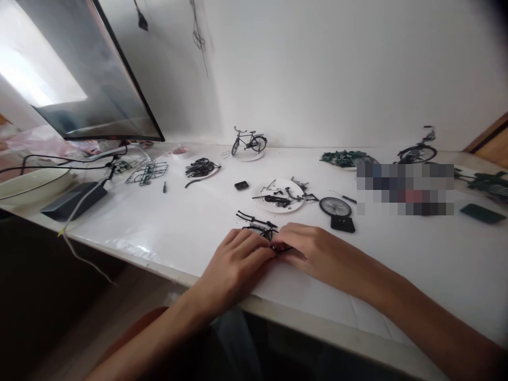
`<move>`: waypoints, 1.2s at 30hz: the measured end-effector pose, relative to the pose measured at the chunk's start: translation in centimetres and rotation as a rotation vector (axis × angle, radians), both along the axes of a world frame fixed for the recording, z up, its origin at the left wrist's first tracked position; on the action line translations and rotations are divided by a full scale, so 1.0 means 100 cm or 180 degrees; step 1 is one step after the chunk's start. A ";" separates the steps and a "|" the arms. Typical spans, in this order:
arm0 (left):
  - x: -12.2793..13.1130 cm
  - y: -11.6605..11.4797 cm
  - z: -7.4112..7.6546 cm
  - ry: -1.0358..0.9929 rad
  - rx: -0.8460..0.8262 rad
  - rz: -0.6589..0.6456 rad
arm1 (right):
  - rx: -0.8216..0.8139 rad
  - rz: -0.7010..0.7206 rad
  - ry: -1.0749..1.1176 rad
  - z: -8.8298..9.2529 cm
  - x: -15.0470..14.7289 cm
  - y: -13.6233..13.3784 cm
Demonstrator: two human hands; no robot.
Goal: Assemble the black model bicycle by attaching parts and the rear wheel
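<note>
My left hand (238,259) and my right hand (307,248) meet near the front edge of the white table (178,222). Both pinch a small black model bicycle frame (260,226) that lies on the table between them. The fingers of both hands are curled together on the frame's near end, which they partly hide. Just beyond the hands stands a paper plate (278,194) with small black parts, and a loose spoked wheel (335,206) lies to its right beside a black block (343,224).
A finished model bicycle (249,142) stands at the back by the wall. A monitor (79,69) leans at the left over cables and a dark box (73,200). Green part frames (146,173), a plate of black parts (201,168) and green parts (344,157) lie around.
</note>
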State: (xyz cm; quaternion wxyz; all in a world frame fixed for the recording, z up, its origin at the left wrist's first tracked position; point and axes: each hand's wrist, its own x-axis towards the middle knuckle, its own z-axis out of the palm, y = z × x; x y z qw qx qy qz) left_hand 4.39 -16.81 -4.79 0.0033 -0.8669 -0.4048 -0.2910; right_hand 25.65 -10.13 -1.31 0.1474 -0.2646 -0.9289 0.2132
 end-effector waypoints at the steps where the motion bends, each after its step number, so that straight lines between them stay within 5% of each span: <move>1: -0.001 0.000 0.001 0.0024 -0.0035 -0.0039 | 0.0006 -0.0019 -0.0012 0.000 0.000 0.000; 10: -0.001 0.003 -0.003 -0.0195 -0.0018 -0.0095 | 0.0004 0.0009 -0.0108 -0.001 -0.001 0.002; 17: 0.002 0.004 -0.002 -0.0236 0.0096 0.0357 | 0.0104 -0.0125 -0.0006 -0.008 -0.001 0.004; 36: 0.000 0.002 -0.002 -0.0197 -0.0082 -0.0112 | 0.0404 -0.0101 -0.0053 -0.006 -0.004 0.001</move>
